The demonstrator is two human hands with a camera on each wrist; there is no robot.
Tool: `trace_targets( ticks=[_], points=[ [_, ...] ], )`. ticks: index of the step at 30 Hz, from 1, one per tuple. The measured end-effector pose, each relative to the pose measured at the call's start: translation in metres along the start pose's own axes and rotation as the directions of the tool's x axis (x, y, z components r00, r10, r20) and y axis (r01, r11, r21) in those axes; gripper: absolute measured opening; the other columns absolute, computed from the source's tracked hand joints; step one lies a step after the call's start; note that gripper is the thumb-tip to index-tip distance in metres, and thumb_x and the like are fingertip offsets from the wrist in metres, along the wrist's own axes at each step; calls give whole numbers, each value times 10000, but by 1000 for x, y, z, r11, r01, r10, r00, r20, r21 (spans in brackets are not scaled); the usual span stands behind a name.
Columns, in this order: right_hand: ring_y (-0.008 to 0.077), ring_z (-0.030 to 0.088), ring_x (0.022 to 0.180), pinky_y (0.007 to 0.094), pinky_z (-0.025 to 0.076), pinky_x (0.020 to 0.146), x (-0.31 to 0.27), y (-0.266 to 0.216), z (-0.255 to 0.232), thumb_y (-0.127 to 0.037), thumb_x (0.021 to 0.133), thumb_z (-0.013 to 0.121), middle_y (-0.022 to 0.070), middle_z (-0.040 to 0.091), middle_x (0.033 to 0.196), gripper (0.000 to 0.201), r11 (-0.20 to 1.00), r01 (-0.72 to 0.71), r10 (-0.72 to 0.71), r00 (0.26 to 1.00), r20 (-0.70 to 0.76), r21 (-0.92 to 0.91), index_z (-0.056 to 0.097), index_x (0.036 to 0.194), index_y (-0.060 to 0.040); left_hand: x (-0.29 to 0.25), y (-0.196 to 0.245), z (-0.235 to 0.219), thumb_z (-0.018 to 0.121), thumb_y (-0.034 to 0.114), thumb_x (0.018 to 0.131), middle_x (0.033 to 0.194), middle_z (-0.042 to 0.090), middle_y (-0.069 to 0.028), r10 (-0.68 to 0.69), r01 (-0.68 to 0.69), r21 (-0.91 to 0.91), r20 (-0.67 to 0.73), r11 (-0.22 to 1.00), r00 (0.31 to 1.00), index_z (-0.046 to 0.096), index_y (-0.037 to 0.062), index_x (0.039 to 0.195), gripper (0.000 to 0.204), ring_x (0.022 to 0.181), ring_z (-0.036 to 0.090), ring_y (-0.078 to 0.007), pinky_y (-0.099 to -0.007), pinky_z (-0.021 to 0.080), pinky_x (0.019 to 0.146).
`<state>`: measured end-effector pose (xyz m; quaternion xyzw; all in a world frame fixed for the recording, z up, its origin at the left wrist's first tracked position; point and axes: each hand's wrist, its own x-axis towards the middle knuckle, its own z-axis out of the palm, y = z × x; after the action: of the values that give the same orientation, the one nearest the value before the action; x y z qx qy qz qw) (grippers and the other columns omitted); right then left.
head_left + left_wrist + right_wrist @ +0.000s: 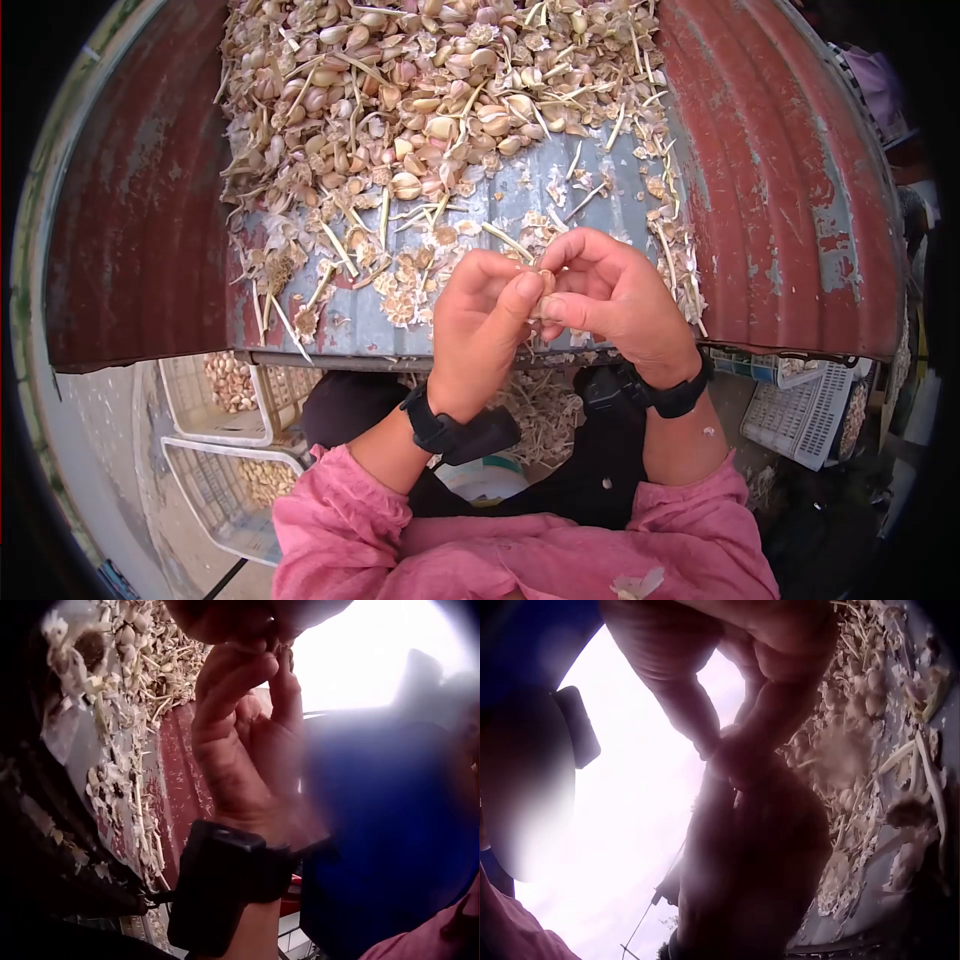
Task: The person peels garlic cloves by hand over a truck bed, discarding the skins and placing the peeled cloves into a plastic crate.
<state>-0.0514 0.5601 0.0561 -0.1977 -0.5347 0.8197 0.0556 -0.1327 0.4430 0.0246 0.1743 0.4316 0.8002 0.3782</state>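
Note:
In the head view, my left hand [478, 325] and right hand [625, 305] meet fingertip to fingertip over the near edge of a metal worktop [385, 325]. Between thumbs and forefingers they pinch a garlic clove [546, 284], mostly covered by the fingers. Just beyond the hands lie papery garlic skins [408, 290] and dry stalks [338, 250]. A large heap of garlic cloves [440, 128] spreads over the far half of the worktop. Both wrist views show the fingertips pressed together, the held piece hidden in shadow.
Red corrugated metal sides [140, 200] rise left and right of the worktop. Below left stand a pale crate [180, 400] with cloves and another crate [200, 500] with peeled cloves. A grey crate [800, 415] tilts at the lower right. Skins [540, 410] pile up between the knees.

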Motion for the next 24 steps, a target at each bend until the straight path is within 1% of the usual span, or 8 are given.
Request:
trace_targets(
  ticks=[2,7,9,13,15,17,20,24],
  points=[
    [97,553,688,216,449,575,1,0,-5,-32,773,580,30,556,854,209,994,-74,70,996,55,84,496,963,-6,4,1,-10,450,206,899,724,538,-41,-246,285,-302,161,910,956,456,74,848,141,565,468,-73,-181,346,473],
    [96,545,631,208,443,570,9,-2,-7,-42,777,577,34,560,787,201,944,-134,136,991,14,303,503,959,-1,12,-6,-16,412,276,907,695,504,-14,-345,373,-532,156,760,925,461,92,872,194,551,446,-75,-206,349,490],
    [85,545,624,202,445,557,7,-9,3,-59,783,580,34,570,777,174,986,57,-79,988,-134,-159,518,930,11,13,-10,-16,423,272,898,764,518,-23,-482,386,-593,-4,706,876,473,87,913,192,639,478,-91,-236,400,570],
    [67,559,661,199,454,545,19,-6,26,-71,782,587,48,599,752,193,944,75,-82,997,-7,-322,561,942,34,16,7,-14,410,278,896,845,527,-23,-499,400,-634,27,662,866,480,86,951,212,713,506,-121,-263,439,640],
    [100,571,642,224,459,545,48,-12,13,-70,765,588,66,603,743,223,873,131,-190,978,-81,-470,576,969,20,15,0,-30,433,252,889,840,520,-14,-546,359,-709,-44,607,837,484,83,958,189,701,502,-111,-255,435,616],
    [174,579,673,275,465,601,84,-16,-2,-72,737,589,85,583,818,227,469,182,-400,916,-25,-864,596,957,-17,16,-7,-39,454,202,886,816,556,-27,-467,329,-722,10,609,884,507,64,961,166,691,534,-114,-212,444,560],
    [248,560,743,320,450,677,130,8,3,-62,707,577,108,538,891,221,291,334,-503,851,153,-897,617,924,-51,18,-3,-38,477,160,877,787,536,-5,-500,343,-635,-79,692,863,503,62,997,157,643,499,-87,-196,407,530],
    [261,542,787,340,434,706,121,18,-5,-44,687,569,126,522,905,290,46,263,-244,938,244,-964,602,974,-72,20,1,-38,483,148,872,784,532,4,-472,336,-545,-128,768,872,497,56,1041,192,630,486,-75,-192,393,524]
  ],
)
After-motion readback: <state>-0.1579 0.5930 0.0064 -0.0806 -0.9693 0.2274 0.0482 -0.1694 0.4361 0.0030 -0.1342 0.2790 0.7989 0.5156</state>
